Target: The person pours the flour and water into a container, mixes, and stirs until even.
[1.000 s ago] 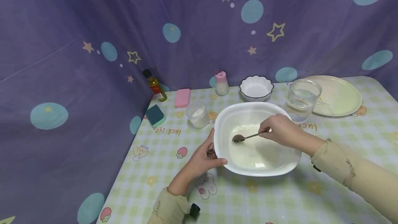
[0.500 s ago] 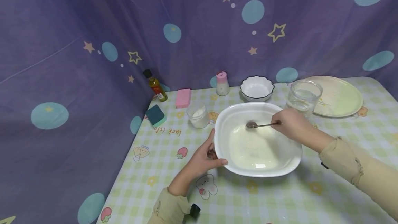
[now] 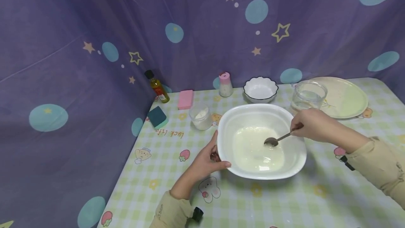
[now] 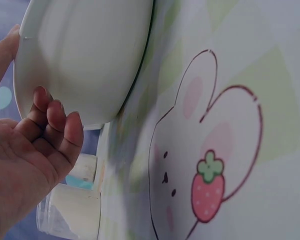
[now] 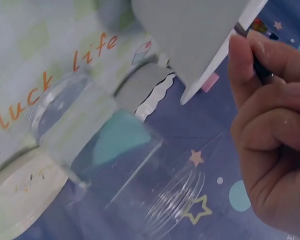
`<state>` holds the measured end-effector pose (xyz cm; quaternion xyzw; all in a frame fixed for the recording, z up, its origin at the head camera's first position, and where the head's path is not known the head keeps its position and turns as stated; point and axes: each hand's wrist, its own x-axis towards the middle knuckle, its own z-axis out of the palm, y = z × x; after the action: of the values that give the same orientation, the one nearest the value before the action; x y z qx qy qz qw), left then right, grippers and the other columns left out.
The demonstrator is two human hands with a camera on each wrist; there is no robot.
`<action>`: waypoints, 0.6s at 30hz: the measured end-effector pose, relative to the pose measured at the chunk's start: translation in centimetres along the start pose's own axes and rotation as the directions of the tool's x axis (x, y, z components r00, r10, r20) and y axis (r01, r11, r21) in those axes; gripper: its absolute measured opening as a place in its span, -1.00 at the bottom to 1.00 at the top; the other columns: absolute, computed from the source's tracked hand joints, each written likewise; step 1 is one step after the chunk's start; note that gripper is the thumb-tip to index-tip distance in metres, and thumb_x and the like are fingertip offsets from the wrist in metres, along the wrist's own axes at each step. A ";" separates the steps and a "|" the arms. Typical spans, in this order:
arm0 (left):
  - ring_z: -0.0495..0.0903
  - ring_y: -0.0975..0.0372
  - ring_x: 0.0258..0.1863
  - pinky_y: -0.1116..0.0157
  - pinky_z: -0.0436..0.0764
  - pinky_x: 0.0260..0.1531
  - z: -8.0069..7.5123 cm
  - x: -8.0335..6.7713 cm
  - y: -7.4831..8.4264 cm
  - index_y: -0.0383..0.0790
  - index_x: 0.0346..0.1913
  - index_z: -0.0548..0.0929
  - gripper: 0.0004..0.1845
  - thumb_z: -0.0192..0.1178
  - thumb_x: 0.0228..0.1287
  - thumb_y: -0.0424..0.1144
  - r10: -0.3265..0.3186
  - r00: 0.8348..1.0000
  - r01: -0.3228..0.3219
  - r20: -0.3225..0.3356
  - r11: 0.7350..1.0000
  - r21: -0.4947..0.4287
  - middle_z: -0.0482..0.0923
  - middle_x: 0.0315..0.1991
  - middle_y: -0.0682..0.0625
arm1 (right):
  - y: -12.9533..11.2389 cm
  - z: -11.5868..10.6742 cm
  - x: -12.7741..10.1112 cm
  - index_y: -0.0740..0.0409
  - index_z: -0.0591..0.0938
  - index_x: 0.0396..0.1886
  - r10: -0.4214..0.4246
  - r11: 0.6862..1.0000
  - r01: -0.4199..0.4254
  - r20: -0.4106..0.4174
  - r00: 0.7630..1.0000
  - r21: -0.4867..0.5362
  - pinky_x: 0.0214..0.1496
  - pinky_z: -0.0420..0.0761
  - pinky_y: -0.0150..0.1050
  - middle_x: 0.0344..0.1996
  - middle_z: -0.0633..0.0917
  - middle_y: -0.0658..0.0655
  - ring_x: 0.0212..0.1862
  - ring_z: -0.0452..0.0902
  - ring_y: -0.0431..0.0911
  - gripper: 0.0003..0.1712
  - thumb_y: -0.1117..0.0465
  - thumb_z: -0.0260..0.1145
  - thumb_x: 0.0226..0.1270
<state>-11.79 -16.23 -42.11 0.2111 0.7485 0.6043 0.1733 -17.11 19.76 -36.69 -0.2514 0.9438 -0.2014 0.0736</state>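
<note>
A white oval basin (image 3: 292, 157) holds a shallow, pale milky liquid (image 3: 250, 152). My left hand (image 3: 202, 163) holds its left side, thumb over the rim; in the left wrist view the other fingers curl by the outer wall. Over the basin's right rim, my right hand (image 3: 313, 124) pinches the handle end of a small metal spoon (image 3: 271, 142). The spoon's bowl dips at the liquid's surface near the middle. In the right wrist view the basin wall hides the spoon's bowl, and only part of the dark handle shows between thumb and forefinger.
Behind the right hand stands a glass jar of water (image 3: 307, 97), beside an oval plate (image 3: 345, 97). A scalloped bowl (image 3: 261, 89), a pink-capped shaker (image 3: 225, 85), a cup of white powder (image 3: 201, 119), a pink block (image 3: 185, 99), a sponge (image 3: 157, 117) and an oil bottle (image 3: 159, 89) line the back.
The spoon has swept rightward through the basin, from the left of the liquid past the back to the middle. My right hand has shifted right with it. The left hand and basin stay put.
</note>
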 end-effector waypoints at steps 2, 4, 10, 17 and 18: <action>0.49 0.11 -0.41 0.39 0.50 -0.37 0.0 0.0 0.0 -0.15 0.56 -0.29 0.16 0.38 0.16 -0.43 -0.002 1.000 0.002 -0.001 1.000 0.001 0.56 -0.13 -0.47 | -0.3 0.2 0.0 -0.02 0.71 -0.57 -0.014 0.999 0.013 0.029 0.999 0.032 -0.43 0.46 -0.27 -0.63 0.58 -0.20 -0.51 0.42 -0.25 -0.86 0.28 0.46 0.11; 0.48 0.10 -0.41 0.39 0.50 -0.37 0.0 0.0 0.0 -0.13 0.56 -0.29 0.16 0.38 0.16 -0.43 -0.005 1.000 0.005 -0.001 1.000 0.005 0.56 -0.13 -0.47 | -0.7 0.6 0.1 -0.04 0.71 -0.58 -0.027 0.998 0.025 0.045 0.999 0.052 -0.44 0.46 -0.29 -0.64 0.58 -0.21 -0.52 0.42 -0.27 -0.85 0.27 0.47 0.11; 0.48 0.10 -0.41 0.39 0.50 -0.37 0.0 0.0 0.1 -0.12 0.56 -0.28 0.16 0.38 0.15 -0.44 -0.014 1.000 0.014 -0.002 1.000 0.026 0.58 -0.12 -0.45 | -2.0 2.0 0.9 -0.07 0.70 -0.59 -0.092 0.994 0.092 -0.017 0.996 0.060 -0.41 0.48 -0.29 -0.62 0.60 -0.24 -0.51 0.43 -0.31 -0.82 0.27 0.48 0.12; 0.49 0.11 -0.42 0.39 0.50 -0.37 0.0 0.0 0.2 -0.13 0.56 -0.29 0.15 0.38 0.16 -0.44 -0.014 1.000 0.014 -0.004 0.999 0.033 0.58 -0.14 -0.44 | -2.3 3.4 2.0 -0.03 0.71 -0.58 -0.083 0.995 0.089 -0.134 0.987 0.043 -0.42 0.49 -0.27 -0.61 0.65 -0.20 -0.53 0.45 -0.30 -0.83 0.30 0.48 0.11; 0.49 0.11 -0.42 0.39 0.50 -0.37 0.0 0.0 0.2 -0.13 0.56 -0.29 0.15 0.38 0.16 -0.44 -0.013 1.000 0.013 -0.003 0.999 0.033 0.58 -0.14 -0.44 | -2.2 3.4 2.0 -0.01 0.71 -0.58 -0.075 0.996 0.082 -0.141 0.987 0.045 -0.43 0.49 -0.26 -0.61 0.65 -0.19 -0.53 0.45 -0.29 -0.83 0.31 0.47 0.11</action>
<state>-11.77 -16.17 -41.91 0.2081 0.7601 0.5910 0.1725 -17.07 15.85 -38.96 -0.2717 0.9307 -0.2450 0.0060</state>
